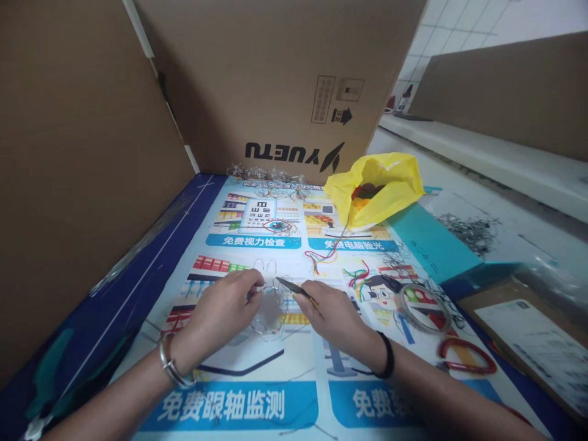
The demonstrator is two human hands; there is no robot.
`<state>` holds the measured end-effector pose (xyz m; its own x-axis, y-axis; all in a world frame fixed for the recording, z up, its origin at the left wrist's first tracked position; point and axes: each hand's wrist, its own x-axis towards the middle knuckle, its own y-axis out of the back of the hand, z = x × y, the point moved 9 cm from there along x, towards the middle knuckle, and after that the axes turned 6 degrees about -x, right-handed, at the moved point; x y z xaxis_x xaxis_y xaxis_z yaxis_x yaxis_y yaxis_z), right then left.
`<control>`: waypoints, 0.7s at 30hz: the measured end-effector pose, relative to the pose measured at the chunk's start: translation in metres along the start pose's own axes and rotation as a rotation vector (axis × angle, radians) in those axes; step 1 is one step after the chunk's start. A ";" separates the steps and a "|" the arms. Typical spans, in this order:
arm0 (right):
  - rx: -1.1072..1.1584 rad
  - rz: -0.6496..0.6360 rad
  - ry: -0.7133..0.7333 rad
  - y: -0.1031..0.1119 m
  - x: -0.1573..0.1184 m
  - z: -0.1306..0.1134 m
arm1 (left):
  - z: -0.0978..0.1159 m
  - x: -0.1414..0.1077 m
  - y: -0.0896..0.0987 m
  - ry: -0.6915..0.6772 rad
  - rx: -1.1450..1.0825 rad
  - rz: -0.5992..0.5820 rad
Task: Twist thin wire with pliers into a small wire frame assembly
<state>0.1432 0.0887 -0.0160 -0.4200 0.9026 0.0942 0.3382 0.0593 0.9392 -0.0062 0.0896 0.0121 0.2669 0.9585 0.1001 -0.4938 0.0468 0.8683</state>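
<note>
My left hand [234,300] is closed, thumb and fingers pinched at the left side of a thin silvery wire figure [269,335]. The figure has a rounded outline below and two narrow upright loops at the top. In my right hand [331,309] is a slim dark pointed tool [289,285], gripped with its tip toward the left, close to the wire by my left fingers. Its handle is mostly hidden in my palm, so whether it is tweezers or fine pliers cannot be made out.
A yellow bag [399,177] stands open at the back right. Coloured cords [321,257] lie before it. At right are a ring-shaped roll [422,308], a red-handled tool [468,355] and a pile of dark wire pieces [468,233]. Cardboard walls [285,79] rise behind and left.
</note>
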 end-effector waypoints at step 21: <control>0.038 -0.033 0.042 -0.002 0.004 -0.003 | 0.005 0.008 -0.006 -0.088 -0.424 -0.039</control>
<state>0.1381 0.0909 -0.0161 -0.4663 0.8812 0.0776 0.3548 0.1060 0.9289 0.0033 0.0957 0.0102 0.3528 0.9269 0.1278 -0.7731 0.2118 0.5979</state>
